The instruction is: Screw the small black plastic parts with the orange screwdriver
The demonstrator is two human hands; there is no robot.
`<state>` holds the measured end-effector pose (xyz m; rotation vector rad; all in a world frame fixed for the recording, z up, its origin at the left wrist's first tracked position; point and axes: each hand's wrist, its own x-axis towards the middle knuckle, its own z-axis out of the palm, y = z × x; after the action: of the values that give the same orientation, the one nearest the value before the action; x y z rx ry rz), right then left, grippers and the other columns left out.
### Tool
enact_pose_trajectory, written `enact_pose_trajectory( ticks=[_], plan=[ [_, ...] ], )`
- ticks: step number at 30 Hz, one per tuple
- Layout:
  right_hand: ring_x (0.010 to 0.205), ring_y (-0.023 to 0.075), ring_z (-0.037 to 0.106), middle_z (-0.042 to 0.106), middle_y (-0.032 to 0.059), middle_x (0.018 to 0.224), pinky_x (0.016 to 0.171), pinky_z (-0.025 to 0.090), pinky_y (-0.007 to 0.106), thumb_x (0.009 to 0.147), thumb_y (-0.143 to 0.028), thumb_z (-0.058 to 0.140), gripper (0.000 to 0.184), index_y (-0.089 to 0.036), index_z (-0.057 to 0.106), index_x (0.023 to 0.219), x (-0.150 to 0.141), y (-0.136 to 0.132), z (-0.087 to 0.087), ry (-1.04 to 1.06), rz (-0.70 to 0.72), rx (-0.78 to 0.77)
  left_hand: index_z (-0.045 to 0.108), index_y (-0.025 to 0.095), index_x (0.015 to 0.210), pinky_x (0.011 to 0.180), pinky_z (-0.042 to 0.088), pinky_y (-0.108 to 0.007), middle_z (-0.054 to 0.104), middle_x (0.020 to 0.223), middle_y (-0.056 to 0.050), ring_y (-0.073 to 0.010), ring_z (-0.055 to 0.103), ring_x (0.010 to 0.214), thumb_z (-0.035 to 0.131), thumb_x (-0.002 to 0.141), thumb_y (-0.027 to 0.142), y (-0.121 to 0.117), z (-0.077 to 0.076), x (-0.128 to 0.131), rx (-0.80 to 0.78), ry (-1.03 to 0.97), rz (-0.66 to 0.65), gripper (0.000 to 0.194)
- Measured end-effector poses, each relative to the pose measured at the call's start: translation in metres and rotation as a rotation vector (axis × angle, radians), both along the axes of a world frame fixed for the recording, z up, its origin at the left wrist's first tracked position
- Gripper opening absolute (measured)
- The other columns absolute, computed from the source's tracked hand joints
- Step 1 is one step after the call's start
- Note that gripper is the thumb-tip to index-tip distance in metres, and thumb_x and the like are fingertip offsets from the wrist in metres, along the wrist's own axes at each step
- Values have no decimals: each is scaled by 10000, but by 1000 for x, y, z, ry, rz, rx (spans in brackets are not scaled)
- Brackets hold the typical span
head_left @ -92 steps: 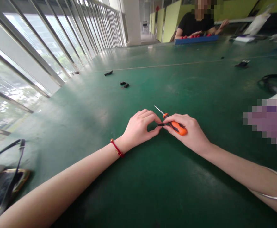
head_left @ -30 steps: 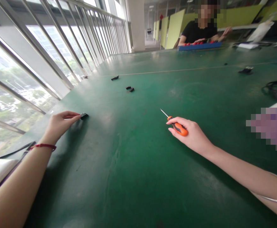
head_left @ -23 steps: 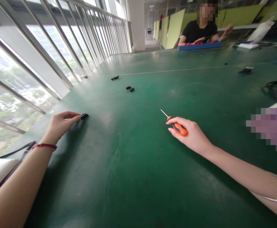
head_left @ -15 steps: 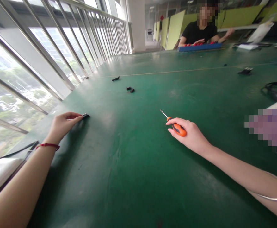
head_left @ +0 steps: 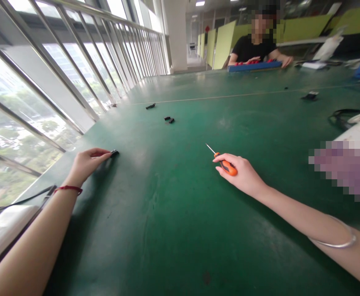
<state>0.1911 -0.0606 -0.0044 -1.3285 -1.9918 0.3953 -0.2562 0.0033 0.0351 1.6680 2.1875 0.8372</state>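
Between the thumb and fingers of my left hand (head_left: pixel 90 163) is a small black part (head_left: pixel 115 153), too small to name. That hand is at the left side of the green table (head_left: pixel 167 197). My right hand (head_left: pixel 244 174) grips a screwdriver (head_left: pixel 228 167) with an orange and black handle. Its thin metal shaft points away to the upper left, and the tip touches nothing. Farther off lie a pair of small black pieces (head_left: pixel 169 120) and another black piece (head_left: pixel 151 106).
A metal railing (head_left: pixel 106 49) runs along the left by the windows. Across the table a person in black (head_left: pixel 250 46) sits behind a blue tray (head_left: pixel 254 66) of red items. A dark part (head_left: pixel 310 96) and a black cable (head_left: pixel 342 117) lie on the right. A white box (head_left: pixel 9 230) stands lower left.
The view has tilted and shifted slightly. Both hands keep their holds on the black part and the screwdriver. The person across has lowered a hand to the tray's end.
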Motion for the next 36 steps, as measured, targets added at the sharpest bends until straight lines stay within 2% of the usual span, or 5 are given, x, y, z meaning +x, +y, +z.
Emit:
enact_pose_trajectory(
  ticks=[7, 13, 23, 30, 36],
  plan=[
    [823, 193, 639, 699, 32, 986, 775, 466, 337, 787, -232, 570, 148, -217, 633, 920, 0, 0, 0, 0, 1, -6, 700, 117, 952, 712, 445, -247, 710, 896, -89, -195, 587, 827, 653, 587, 467, -2, 2, 4, -1, -36, -6, 508],
    [818, 194, 636, 700, 32, 987, 777, 470, 344, 778, -216, 569, 162, -225, 639, 924, 0, 0, 0, -3, -10, 6, 697, 114, 987, 726, 450, -249, 708, 946, -100, -199, 604, 836, 643, 590, 508, -1, -2, 2, -7, -29, -14, 563],
    [824, 196, 640, 699, 32, 990, 782, 465, 340, 780, -219, 570, 159, -224, 632, 926, 0, 0, 1, 0, -2, -12, 710, 138, 964, 773, 458, -285, 700, 988, -110, -221, 619, 829, 576, 661, 523, 1, -9, -1, 38, 213, -47, 508],
    [826, 198, 638, 698, 33, 984, 789, 462, 349, 781, -224, 569, 158, -220, 630, 928, 1, 1, -1, 13, 9, -12, 711, 158, 961, 685, 441, -253, 706, 960, -78, -203, 621, 791, 544, 706, 534, -1, -9, 6, 69, 227, -36, 484],
    [823, 194, 631, 695, 31, 994, 786, 460, 342, 779, -225, 573, 161, -220, 629, 930, 0, 1, 0, 18, 10, -22, 721, 107, 961, 599, 373, -240, 682, 771, -54, -153, 512, 655, 601, 623, 516, -3, -1, 15, 18, 77, 22, 544]
  ],
)
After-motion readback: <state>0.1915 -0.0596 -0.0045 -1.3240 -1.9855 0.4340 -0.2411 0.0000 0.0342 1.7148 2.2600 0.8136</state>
